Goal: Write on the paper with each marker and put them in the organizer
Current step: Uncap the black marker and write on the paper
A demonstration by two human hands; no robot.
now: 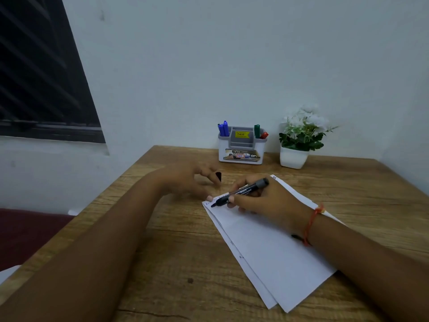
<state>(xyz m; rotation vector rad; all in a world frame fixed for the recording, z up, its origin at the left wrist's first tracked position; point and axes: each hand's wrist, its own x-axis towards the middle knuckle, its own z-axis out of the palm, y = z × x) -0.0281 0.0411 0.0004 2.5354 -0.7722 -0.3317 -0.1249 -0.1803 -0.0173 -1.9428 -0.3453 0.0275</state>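
Writing with the black marker [241, 191] is the step in hand: the right hand [269, 201] grips its barrel in a pen hold, tip down on the far left corner of the paper [267, 252], which lies slantwise on the table [181, 252]. The left hand [185, 180], blurred, rests just beside that corner and seems to pinch a dark cap [218, 177] in its fingertips. To do this well, I'd judge a light, short stroke is enough, with the left hand steadying the loose sheets so they don't skid; the cap should be pressed on firmly before stowing. The organizer [240, 156] stands well apart by the wall, blue markers [223, 130] in its left compartment, a green marker [256, 131] and a red marker [264, 135] in its right
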